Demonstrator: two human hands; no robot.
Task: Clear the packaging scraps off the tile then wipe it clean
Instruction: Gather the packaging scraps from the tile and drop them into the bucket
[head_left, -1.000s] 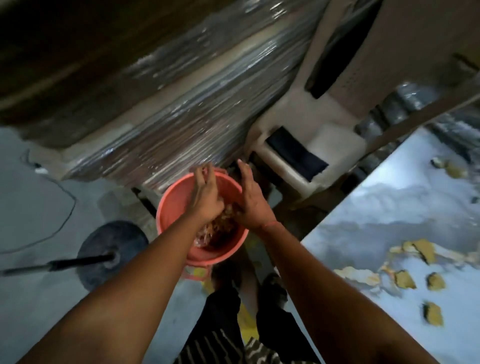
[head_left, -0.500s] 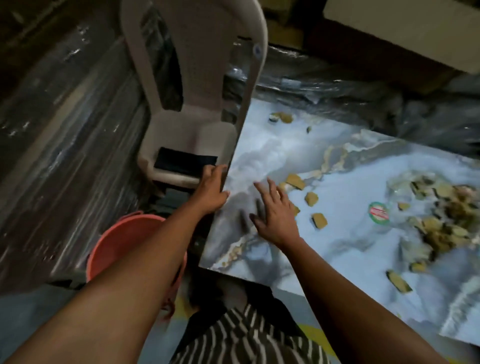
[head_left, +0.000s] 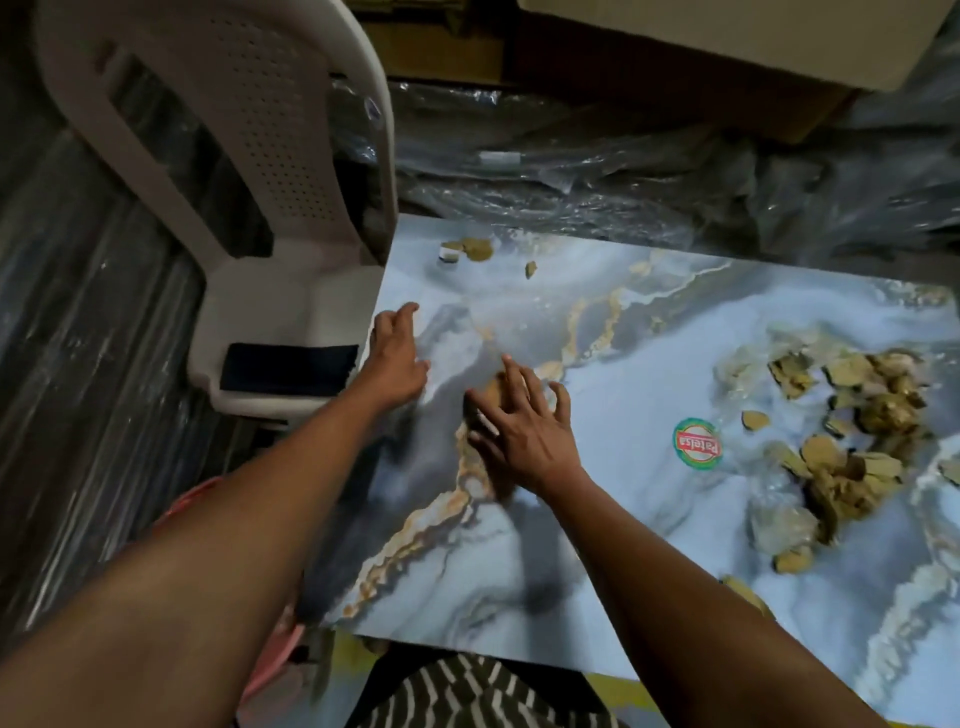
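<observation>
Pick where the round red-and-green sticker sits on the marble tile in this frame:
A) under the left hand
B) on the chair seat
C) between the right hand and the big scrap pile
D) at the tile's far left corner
C: the round sticker lies flat on the marble tile, right of the right hand and left of the big scrap pile.

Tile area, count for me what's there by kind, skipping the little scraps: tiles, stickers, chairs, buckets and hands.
Marble tile: 1
Round sticker: 1
Plastic chair: 1
Pink bucket, partly hidden by the arm: 1
Hands, left hand and right hand: 2
Total: 6
</observation>
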